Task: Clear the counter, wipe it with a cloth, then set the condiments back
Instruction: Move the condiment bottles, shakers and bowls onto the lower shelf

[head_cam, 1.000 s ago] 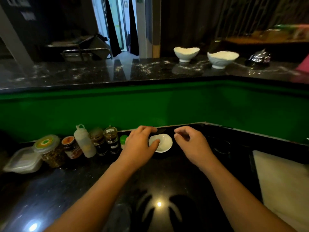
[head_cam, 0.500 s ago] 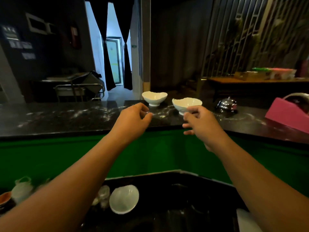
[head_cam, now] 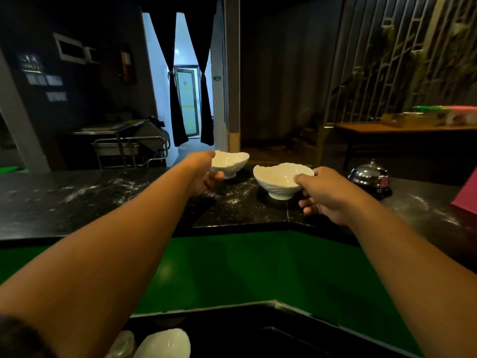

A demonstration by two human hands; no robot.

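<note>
On the black counter [head_cam: 103, 200], left fingers [head_cam: 217, 175] grip far bowl [head_cam: 232, 162], right fingers [head_cam: 300, 180] near bowl [head_cam: 277, 180].

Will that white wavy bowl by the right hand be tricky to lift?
The white glossy bowl looks ceramic: probably rigid and fragile along its wavy rim. Its narrow foot under a wide mouth may let it tip if pushed. The right hand pinches only the rim, so it might slip.

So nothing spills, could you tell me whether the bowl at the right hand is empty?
Apparently empty: the right white bowl shows bare inner wall below its rim, which the right hand pinches.
</note>
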